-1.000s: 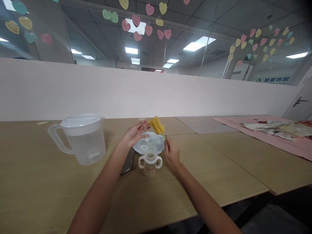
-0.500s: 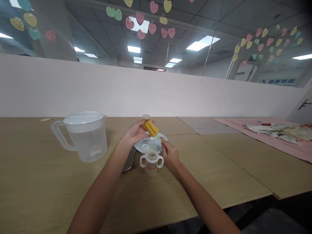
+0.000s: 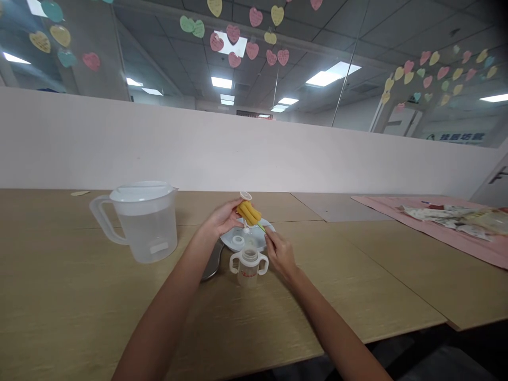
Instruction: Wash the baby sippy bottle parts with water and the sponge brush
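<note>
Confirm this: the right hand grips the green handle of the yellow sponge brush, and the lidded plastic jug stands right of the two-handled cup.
Wrong on one point: the head view shows the lidded plastic jug left of the two-handled cup, not right. The right hand does grip the green handle of the yellow sponge brush.

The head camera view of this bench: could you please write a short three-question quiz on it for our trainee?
1. Which hand, left or right, pinches the green stem of the yellow sponge bottle brush?
2. True or false: the two-handled baby bottle stands nearer the person than the white plate does.
3. Fill in the blank: the lidded plastic jug stands to the person's ____ of the baby bottle.

Key: 1. The right hand. 2. True. 3. Left.
</note>
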### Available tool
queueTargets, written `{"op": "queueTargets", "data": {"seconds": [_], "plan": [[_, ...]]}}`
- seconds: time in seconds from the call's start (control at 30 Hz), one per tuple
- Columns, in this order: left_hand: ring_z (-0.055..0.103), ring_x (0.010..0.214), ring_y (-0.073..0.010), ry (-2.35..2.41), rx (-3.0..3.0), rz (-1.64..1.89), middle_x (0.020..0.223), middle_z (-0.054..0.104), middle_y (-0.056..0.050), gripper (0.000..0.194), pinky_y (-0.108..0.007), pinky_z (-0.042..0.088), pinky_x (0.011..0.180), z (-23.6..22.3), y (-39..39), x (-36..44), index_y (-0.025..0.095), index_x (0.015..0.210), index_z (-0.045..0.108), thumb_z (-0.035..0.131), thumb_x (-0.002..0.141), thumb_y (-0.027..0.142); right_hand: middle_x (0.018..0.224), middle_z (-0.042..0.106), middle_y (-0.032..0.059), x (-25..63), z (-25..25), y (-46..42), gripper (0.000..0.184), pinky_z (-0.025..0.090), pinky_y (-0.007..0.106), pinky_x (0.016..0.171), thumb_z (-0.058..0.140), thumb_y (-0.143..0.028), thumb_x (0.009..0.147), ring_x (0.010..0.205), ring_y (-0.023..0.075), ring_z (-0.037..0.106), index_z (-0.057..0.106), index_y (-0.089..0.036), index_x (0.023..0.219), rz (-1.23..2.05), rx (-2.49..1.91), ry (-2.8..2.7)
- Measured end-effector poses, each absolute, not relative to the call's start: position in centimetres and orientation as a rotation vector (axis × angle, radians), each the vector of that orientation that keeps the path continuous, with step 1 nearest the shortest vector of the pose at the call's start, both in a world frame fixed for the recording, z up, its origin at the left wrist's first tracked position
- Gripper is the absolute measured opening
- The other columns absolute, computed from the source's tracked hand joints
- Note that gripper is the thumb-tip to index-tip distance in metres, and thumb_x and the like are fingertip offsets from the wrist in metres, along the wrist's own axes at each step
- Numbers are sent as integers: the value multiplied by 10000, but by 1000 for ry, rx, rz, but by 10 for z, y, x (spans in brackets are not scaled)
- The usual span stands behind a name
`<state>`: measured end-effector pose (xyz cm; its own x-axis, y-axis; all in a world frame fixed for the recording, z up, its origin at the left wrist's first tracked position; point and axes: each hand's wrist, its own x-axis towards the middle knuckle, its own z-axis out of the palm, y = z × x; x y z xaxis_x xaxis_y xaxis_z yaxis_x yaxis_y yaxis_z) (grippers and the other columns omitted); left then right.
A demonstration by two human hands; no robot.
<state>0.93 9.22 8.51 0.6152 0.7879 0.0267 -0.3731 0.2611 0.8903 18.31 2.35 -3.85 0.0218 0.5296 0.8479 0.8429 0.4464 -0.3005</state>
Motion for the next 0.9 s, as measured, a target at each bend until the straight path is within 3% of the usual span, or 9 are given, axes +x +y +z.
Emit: {"op": "queueTargets", "data": {"seconds": [0.2, 0.37, 0.5, 0.73, 0.9], "plan": [[589, 801, -156, 600, 1165, 1119, 900, 655, -63, 140, -240, 454, 623, 82, 93, 9, 147, 808, 655, 695, 700, 226, 1074, 665, 82, 184, -38, 22, 344, 503, 300, 816, 384, -291, 895, 923, 188, 639, 607, -192, 1138, -316, -1198, -1539], [575, 994, -215, 518, 1146, 1097, 1073, 640, -91, 217, -335, 444, 819, 81, 93, 8, 163, 803, 662, 763, 626, 237, 1090, 658, 92, 184, -39, 22, 360, 496, 333, 841, 385, -322, 896, 944, 203, 631, 595, -183, 1154, -262, -1194, -1434], [573, 1037, -237, 498, 1105, 1094, 1135, 622, -88, 234, -397, 409, 908, 82, 91, 8, 169, 767, 641, 788, 598, 235, 1092, 654, 102, 183, -39, 20, 366, 490, 338, 860, 390, -332, 898, 959, 202, 624, 579, -172, 1167, -230, -1163, -1351], [541, 1098, -219, 510, 1037, 1179, 1151, 616, -86, 216, -368, 381, 957, 84, 84, 15, 167, 821, 660, 762, 640, 223, 1081, 659, 99, 183, -39, 20, 349, 490, 344, 863, 399, -329, 896, 956, 201, 626, 591, -171, 1140, -235, -1136, -1353], [555, 1074, -230, 476, 987, 1128, 1095, 637, -87, 194, -364, 420, 897, 83, 81, 21, 170, 807, 661, 752, 648, 234, 1071, 661, 107, 183, -38, 20, 351, 493, 344, 853, 402, -334, 891, 956, 208, 628, 603, -165, 1123, -253, -1148, -1362]]}}
